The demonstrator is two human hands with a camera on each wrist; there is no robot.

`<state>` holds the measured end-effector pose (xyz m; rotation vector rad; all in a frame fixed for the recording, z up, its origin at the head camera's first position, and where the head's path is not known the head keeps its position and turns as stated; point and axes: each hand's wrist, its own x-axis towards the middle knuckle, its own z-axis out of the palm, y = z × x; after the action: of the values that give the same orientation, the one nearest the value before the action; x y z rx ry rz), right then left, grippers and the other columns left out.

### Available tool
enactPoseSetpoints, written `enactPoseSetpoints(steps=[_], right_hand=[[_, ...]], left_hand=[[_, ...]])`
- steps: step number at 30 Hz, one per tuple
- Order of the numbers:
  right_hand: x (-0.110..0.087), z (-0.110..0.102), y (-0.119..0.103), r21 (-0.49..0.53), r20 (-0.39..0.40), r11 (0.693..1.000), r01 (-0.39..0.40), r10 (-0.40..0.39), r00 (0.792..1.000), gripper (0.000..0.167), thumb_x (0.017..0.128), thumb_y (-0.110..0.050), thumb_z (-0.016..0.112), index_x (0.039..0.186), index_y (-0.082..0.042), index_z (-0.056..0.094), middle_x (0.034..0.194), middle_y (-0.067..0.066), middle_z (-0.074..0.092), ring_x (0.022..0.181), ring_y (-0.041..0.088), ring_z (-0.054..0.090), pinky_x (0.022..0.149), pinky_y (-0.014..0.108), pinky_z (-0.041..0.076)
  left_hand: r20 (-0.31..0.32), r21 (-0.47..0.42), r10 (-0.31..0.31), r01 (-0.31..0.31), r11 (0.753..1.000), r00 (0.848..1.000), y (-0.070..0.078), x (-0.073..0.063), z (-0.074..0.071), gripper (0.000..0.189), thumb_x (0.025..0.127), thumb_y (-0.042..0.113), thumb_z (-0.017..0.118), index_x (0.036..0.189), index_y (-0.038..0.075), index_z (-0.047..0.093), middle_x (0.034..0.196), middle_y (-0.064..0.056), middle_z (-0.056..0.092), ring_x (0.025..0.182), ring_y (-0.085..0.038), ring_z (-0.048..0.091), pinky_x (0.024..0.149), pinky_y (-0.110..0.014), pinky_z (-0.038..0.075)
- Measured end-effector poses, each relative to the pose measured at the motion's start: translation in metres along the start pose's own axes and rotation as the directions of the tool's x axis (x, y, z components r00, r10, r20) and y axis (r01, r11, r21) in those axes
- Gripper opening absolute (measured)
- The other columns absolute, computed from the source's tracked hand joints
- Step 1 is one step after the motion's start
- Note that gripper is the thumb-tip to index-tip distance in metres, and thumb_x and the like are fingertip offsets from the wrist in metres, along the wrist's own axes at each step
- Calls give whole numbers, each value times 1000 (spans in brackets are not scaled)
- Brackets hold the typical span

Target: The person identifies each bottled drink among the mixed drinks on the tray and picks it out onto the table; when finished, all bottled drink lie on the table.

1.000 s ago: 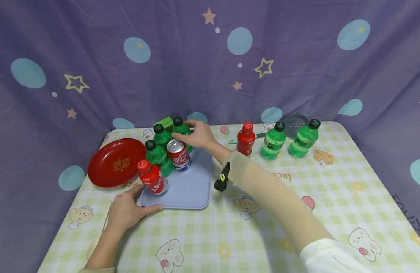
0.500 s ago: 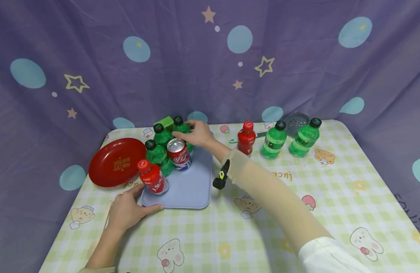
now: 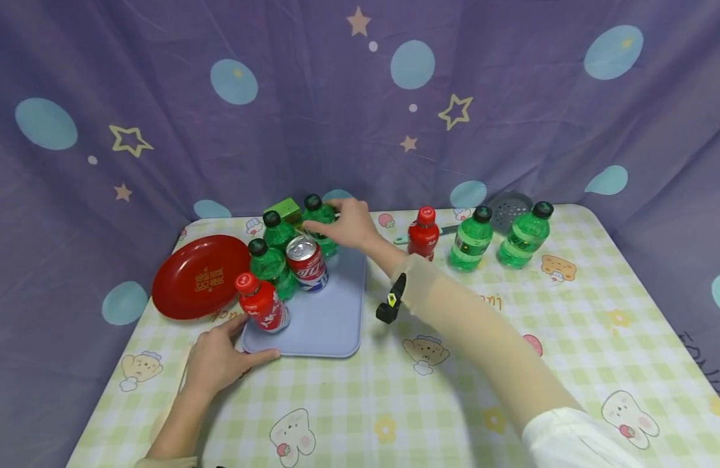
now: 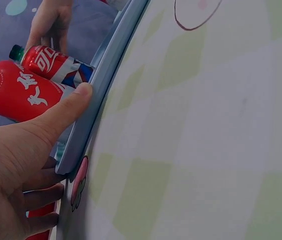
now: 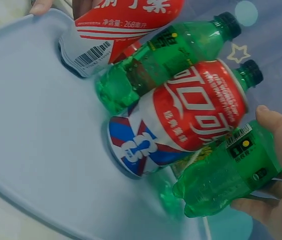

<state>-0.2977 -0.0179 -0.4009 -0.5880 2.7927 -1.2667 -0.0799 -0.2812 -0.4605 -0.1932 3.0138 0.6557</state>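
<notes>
My right hand [image 3: 352,224] grips a green soda bottle [image 5: 230,170] with a black cap, thumb on one side and fingers on the other. In the right wrist view the bottle is tilted, at the far end of the pale blue tray [image 3: 324,328]. My left hand [image 3: 216,357] holds the tray's near left corner, its thumb along the front rim and its fingers at the side. On the tray stand a red-capped red bottle [image 3: 264,305], a red, white and blue cola can [image 3: 309,266] and two more green bottles, one nearer [image 3: 272,268], one farther [image 3: 278,233].
Left of the tray lies a red plate [image 3: 201,279]. A green box [image 3: 286,211] is behind it. To the right stand another red bottle [image 3: 423,237], a green bottle [image 3: 471,244] and a further green bottle [image 3: 523,240], with a dark slotted skimmer [image 3: 508,211] behind them.
My right hand has shifted slightly right and away with the green bottle, which has drawn apart from the neighbouring green bottle. My left hand and the tray keep their place.
</notes>
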Motion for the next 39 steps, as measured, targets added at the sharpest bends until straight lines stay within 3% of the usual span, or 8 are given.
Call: enactPoseSetpoints(steps=[6,9,13,18,21,25,35,39], right_hand=[[-3,-15,-2,-13,-68,1000,28,-29,997,76,87,-62,81,142,-10,69,138,11,74,117,27,74,97,40,62],[-5,-21,-3,-28,-90,998,55,-57,994,76,87,-62,81,140,-8,70,124,10,79,101,23,75,82,34,61],[-10,-31,-8,-50,-116,995,82,-87,989,75,88,-62,80,138,-6,71,100,10,81,73,16,69,60,25,48],[-18,-49,-10,-72,-156,987,145,-155,976,61,89,-60,80,120,-7,79,70,3,70,56,13,61,54,23,42],[-22,-61,-11,-56,-175,980,191,-198,965,50,89,-58,81,105,-11,81,67,-2,70,56,10,63,55,25,48],[-29,-78,-14,-51,-182,972,230,-235,955,44,89,-56,81,97,-13,81,64,-1,70,55,9,63,55,27,51],[-52,-119,-20,-124,-205,968,216,-238,949,51,90,-59,80,108,-12,80,57,-1,60,60,7,69,58,27,56],[-63,-135,-17,-138,-223,971,193,-221,950,51,90,-61,79,83,-12,68,54,0,47,56,9,67,54,29,52]], left_hand=[[-3,-2,13,-13,1000,1000,1,1,1,110,69,70,91,150,1,59,145,-27,63,129,-51,64,100,-66,56],[0,-2,8,-8,1000,1000,0,2,1,111,69,71,91,150,1,59,146,-28,62,130,-51,64,101,-66,56],[7,-3,0,0,1000,1000,-1,1,1,112,69,70,91,150,1,58,147,-28,62,131,-51,63,102,-66,55],[-1,2,8,-8,1000,1000,-1,0,2,112,68,71,91,149,1,59,146,-28,62,130,-51,64,101,-66,56],[-5,3,9,-9,1000,1000,-1,1,2,111,69,70,91,149,1,59,146,-27,62,129,-51,64,101,-66,56],[-5,0,6,-6,1000,1000,-1,0,2,111,68,69,92,149,1,59,146,-28,62,129,-51,64,101,-66,56],[9,5,5,-5,1000,1000,0,0,0,114,68,72,90,150,0,58,146,-29,61,130,-53,63,100,-66,56],[9,3,0,0,1000,1000,0,1,1,113,69,71,91,150,0,58,147,-28,61,130,-52,63,101,-67,55]])
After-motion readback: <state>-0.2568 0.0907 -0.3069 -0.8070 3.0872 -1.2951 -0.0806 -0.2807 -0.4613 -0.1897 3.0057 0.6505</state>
